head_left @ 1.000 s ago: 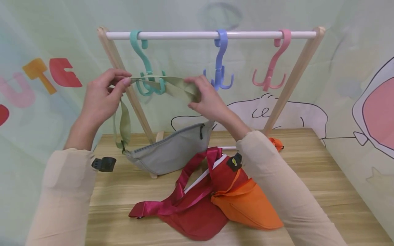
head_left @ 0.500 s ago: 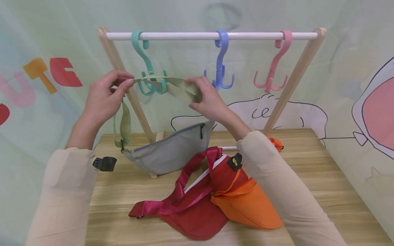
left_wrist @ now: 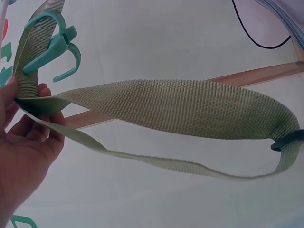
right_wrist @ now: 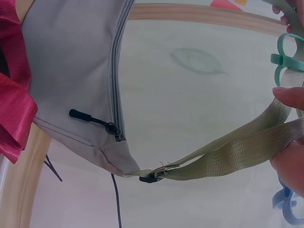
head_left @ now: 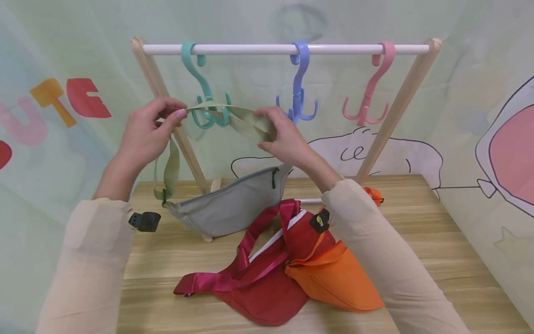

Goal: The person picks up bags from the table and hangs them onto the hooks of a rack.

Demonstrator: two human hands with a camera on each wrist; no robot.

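Observation:
My left hand [head_left: 146, 132] pinches the olive webbing strap of a grey waist bag [head_left: 238, 204], just left of the teal hook hanger [head_left: 200, 76]. Further right, my right hand [head_left: 288, 137] grips the same strap [head_left: 242, 123] between thumb and fingers. The stretch between my hands runs across the teal prongs; in the left wrist view a prong [left_wrist: 47, 54] overlaps the webbing. A loose loop [left_wrist: 180, 107] drops from my left fingers to a dark buckle [left_wrist: 287, 140]. Low at the rack, the bag sits tilted, its zipper [right_wrist: 115, 71] along the upper edge.
A white bar [head_left: 250, 49] on wooden legs also carries a blue hanger [head_left: 298, 83] and a pink hanger [head_left: 367, 88]. Dark red [head_left: 267, 297] and orange [head_left: 338, 283] bags lie on the wooden table [head_left: 146, 301] in front. An orange bundle [head_left: 373, 195] lies behind my right forearm.
My left hand has shifted slightly right with the strap, and my right hand a little too. The teal hanger has slid slightly right along the bar.

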